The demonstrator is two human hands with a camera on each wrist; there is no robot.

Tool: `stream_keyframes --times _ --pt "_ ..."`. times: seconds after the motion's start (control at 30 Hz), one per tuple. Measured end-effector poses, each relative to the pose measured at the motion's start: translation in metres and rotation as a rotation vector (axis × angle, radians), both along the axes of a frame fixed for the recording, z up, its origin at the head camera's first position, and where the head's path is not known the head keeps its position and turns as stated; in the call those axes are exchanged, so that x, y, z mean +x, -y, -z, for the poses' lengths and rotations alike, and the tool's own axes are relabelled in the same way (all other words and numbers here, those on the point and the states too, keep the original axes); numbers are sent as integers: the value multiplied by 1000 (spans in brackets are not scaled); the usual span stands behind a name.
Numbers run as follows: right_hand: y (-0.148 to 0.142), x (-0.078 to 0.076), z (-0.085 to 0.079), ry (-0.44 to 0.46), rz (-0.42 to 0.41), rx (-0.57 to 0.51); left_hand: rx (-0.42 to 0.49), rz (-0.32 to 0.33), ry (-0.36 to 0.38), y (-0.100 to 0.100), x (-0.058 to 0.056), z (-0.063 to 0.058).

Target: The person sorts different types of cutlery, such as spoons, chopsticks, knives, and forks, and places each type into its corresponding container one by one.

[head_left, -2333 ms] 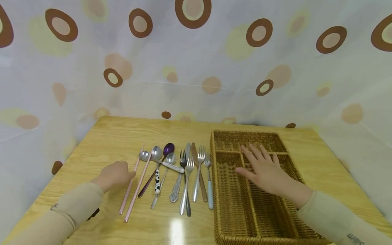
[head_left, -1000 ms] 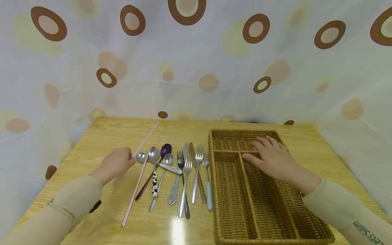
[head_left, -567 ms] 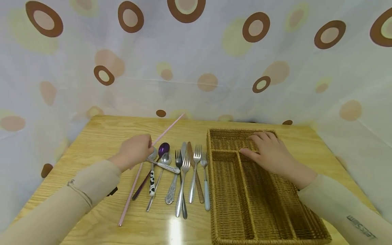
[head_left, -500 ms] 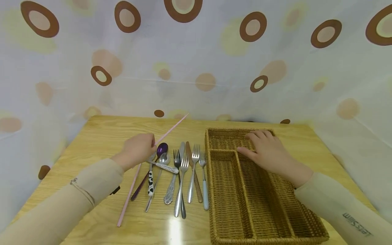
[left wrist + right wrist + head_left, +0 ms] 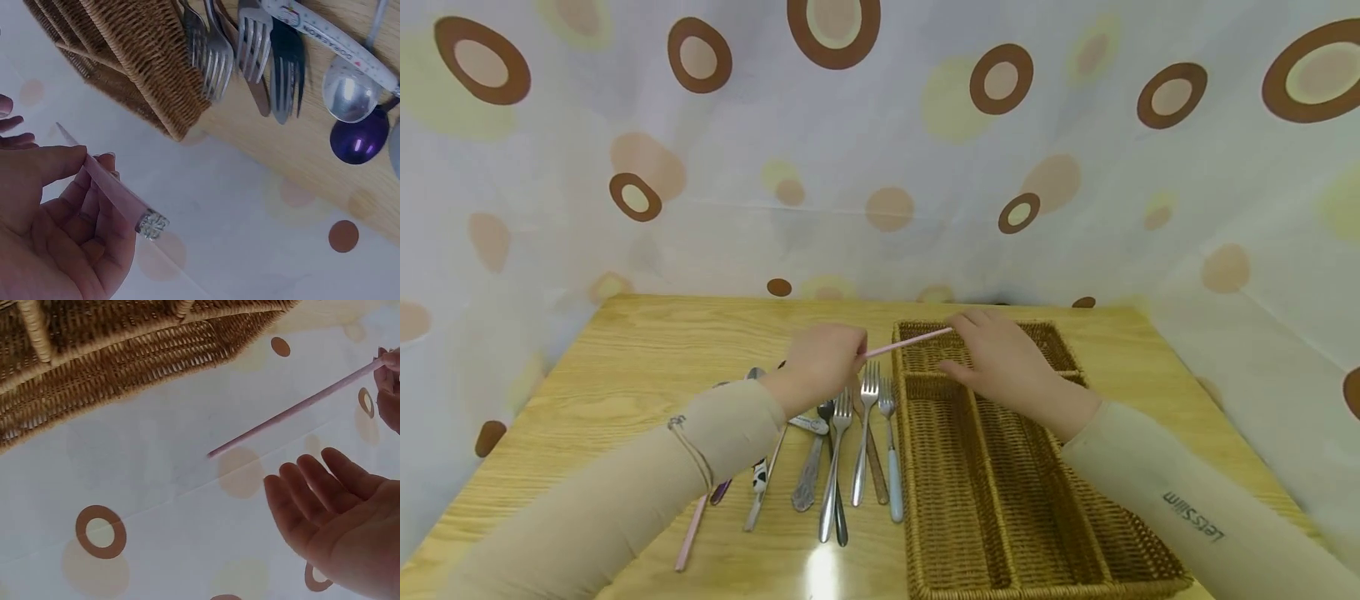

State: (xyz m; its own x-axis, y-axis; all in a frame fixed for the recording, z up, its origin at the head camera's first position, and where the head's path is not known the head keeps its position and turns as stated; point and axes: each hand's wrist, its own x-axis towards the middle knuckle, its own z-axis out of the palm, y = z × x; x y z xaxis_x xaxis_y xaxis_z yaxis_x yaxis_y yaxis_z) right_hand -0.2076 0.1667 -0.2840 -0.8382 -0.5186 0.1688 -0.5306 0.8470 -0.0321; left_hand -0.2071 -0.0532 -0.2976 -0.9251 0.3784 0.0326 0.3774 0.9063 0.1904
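My left hand [image 5: 823, 367] pinches a pink chopstick [image 5: 910, 341] between thumb and fingers, above the table. In the left wrist view the chopstick's [image 5: 115, 190] patterned silver end sticks out past the fingers. Its thin tip points right, toward my right hand [image 5: 1007, 367], which hovers over the back of the wicker basket [image 5: 992, 483] with fingers loosely extended. The right wrist view shows the right palm [image 5: 337, 519] holding nothing, apart from the chopstick [image 5: 294, 409]. A second pink chopstick [image 5: 691, 537] lies on the table, partly hidden by the left sleeve.
Several forks [image 5: 842, 408] and knives lie left of the basket, one fork with a light blue handle [image 5: 895, 487]. Spoons lie farther left, partly covered by the left arm; a purple spoon [image 5: 359, 137] shows in the left wrist view. A patterned cloth [image 5: 887, 150] hangs behind the table [image 5: 700, 325].
The left hand has picked up one pink chopstick and carried it right over the cutlery, turning it closer to level. The right hand has shifted a little left over the basket.
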Motion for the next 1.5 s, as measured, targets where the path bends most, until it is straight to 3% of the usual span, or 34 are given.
stream_keyframes --times 0.27,0.4,0.57,0.73,0.8,0.93,1.07,1.3,1.5 --pt "21 -5 9 -36 -120 38 -35 128 -86 -23 4 3" --pt "21 -6 10 -18 -147 36 -13 146 -88 -24 6 2" --pt "12 -13 10 -4 -119 67 39 63 -43 -7 10 -4" --pt "-8 -26 16 52 -67 80 74 -92 2 39 24 -4" --pt "-16 -33 19 77 -44 87 68 -142 54 61 31 2" --pt "-30 -48 27 121 0 89 -1 -213 231 100 47 20" --pt "-38 -63 36 166 27 104 -50 -238 348 125 66 41" --pt "-46 -82 50 271 32 121 -70 -274 452 137 88 67" --pt "-53 -93 62 339 56 115 -66 -268 437 137 96 74"
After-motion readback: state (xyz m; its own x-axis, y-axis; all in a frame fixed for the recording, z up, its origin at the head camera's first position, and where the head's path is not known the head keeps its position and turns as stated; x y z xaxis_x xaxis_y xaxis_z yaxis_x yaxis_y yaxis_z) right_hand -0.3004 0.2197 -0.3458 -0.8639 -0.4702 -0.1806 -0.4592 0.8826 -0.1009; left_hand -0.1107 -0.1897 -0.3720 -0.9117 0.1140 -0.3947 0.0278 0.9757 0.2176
